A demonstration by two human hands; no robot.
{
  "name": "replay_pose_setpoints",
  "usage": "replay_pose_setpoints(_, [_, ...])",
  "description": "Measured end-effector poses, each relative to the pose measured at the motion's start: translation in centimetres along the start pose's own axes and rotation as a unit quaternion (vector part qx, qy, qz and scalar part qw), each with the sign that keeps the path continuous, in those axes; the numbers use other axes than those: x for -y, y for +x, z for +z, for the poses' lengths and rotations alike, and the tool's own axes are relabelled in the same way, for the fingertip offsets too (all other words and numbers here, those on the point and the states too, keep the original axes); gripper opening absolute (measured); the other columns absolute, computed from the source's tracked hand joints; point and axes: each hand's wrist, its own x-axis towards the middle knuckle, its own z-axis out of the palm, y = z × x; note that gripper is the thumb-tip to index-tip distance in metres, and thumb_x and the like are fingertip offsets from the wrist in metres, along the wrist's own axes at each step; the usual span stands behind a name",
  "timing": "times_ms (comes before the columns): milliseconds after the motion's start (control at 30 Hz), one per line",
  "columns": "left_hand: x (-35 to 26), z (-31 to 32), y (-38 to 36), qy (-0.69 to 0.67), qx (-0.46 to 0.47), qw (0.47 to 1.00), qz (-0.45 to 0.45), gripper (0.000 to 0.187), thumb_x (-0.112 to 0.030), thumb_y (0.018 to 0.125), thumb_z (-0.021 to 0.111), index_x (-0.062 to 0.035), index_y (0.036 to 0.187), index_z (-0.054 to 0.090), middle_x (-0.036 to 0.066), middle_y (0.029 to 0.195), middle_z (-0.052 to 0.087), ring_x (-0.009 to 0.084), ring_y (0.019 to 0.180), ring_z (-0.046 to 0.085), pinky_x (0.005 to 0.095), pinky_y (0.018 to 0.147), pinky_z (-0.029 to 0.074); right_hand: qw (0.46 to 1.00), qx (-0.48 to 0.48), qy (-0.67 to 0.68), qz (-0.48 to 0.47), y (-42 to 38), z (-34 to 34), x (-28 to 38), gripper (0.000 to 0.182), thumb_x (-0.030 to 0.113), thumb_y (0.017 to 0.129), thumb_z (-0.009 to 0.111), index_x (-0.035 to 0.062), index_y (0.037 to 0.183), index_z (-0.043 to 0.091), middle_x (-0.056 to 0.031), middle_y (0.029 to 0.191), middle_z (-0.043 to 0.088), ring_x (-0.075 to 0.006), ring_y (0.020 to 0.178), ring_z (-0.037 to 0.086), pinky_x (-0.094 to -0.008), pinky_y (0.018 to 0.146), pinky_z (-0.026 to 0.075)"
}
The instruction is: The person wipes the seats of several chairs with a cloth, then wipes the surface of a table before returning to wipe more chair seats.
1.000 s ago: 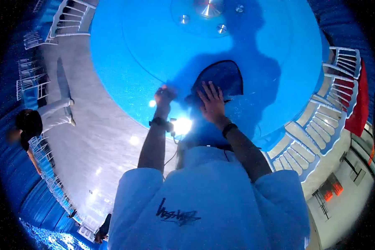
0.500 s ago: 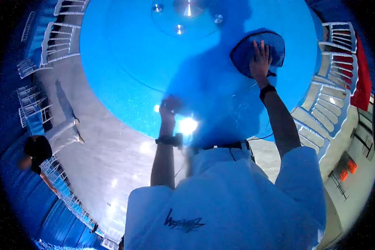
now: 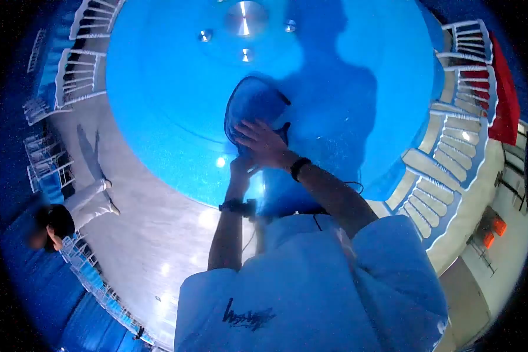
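A dark-edged blue cloth (image 3: 255, 97) lies spread on the blue-covered round table (image 3: 158, 100), left of my body's shadow. My right hand (image 3: 267, 144) rests on its lower part, fingers spread and flat, with a black band at the wrist. Just below, at the cloth's near edge, is my left hand (image 3: 240, 167), close against the right palm. Its fingers are partly hidden there, so whether they grip anything does not show. A dark watch-like band is on the left wrist.
Shiny metal pieces (image 3: 245, 20) stand toward the table's far side. White chairs (image 3: 434, 196) line the right edge, and more white chairs (image 3: 79, 76) stand at the left. A person (image 3: 58, 226) in a dark top is on the floor area beyond, near stacked chairs (image 3: 47, 158).
My right hand and the cloth have moved left across the table, meeting my left hand. My left hand has drawn slightly nearer to me. The view has shifted a little.
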Motion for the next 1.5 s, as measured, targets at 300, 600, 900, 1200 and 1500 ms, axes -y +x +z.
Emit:
replay_pose_setpoints(300, [-2.9, -6.7, 1.8, -0.353, -0.191, 0.893, -0.202, 0.036, -0.032, 0.107, 0.053, -0.0052, 0.130, 0.061, 0.008, 0.114, 0.070, 0.0243, 0.106, 0.068, 0.0416, 0.096, 0.055, 0.984, -0.010, -0.107, 0.144, -15.3, -7.5, -17.5, 0.077, 0.020, 0.078, 0.070, 0.0257, 0.152, 0.050, -0.0078, 0.161, 0.044, -0.0377, 0.147, 0.041, -0.0572, 0.120, 0.033])
replay_pose_setpoints(600, [1.5, -1.9, 1.7, -0.538, -0.167, 0.811, -0.158, 0.021, -0.029, 0.102, 0.061, -0.0141, 0.116, 0.067, 0.007, 0.113, 0.072, 0.0278, 0.104, 0.070, 0.0553, 0.094, 0.056, 0.879, -0.211, -0.280, 0.323, -12.8, -13.5, -26.4, 0.074, 0.019, 0.087, 0.064, 0.0272, 0.157, 0.044, -0.0089, 0.168, 0.033, -0.0370, 0.154, 0.030, -0.0603, 0.122, 0.024])
replay_pose_setpoints(900, [-2.4, 10.5, 4.2, -0.507, -0.232, 0.806, -0.199, 0.045, -0.046, 0.107, 0.038, -0.0140, 0.126, 0.063, 0.012, 0.120, 0.070, 0.0312, 0.115, 0.067, 0.0614, 0.100, 0.052, 0.954, -0.101, -0.145, 0.241, -9.5, -5.0, -8.7, 0.080, 0.019, 0.080, 0.068, 0.0276, 0.156, 0.045, -0.0087, 0.169, 0.030, -0.0376, 0.156, 0.026, -0.0639, 0.121, 0.025])
replay_pose_setpoints(1200, [-1.4, 8.5, 0.2, -0.302, -0.038, 0.944, -0.129, 0.044, -0.016, 0.108, 0.048, 0.0001, 0.149, 0.047, 0.018, 0.144, 0.059, 0.0354, 0.132, 0.060, 0.0522, 0.111, 0.052, 0.989, -0.012, -0.107, 0.097, -14.8, -8.5, -13.2, 0.075, 0.015, 0.082, 0.062, 0.0281, 0.154, 0.049, -0.0067, 0.167, 0.035, -0.0354, 0.154, 0.032, -0.0593, 0.121, 0.028])
replay_pose_setpoints(1500, [3.3, -1.0, 1.6, -0.307, -0.208, 0.924, -0.095, 0.041, -0.035, 0.105, 0.059, -0.0045, 0.132, 0.062, 0.013, 0.129, 0.069, 0.0291, 0.119, 0.067, 0.0487, 0.104, 0.053, 0.915, -0.229, -0.180, 0.280, -13.9, -7.4, -11.4, 0.074, 0.021, 0.081, 0.056, 0.0185, 0.154, 0.049, -0.0127, 0.164, 0.040, -0.0421, 0.152, 0.032, -0.0672, 0.118, 0.023])
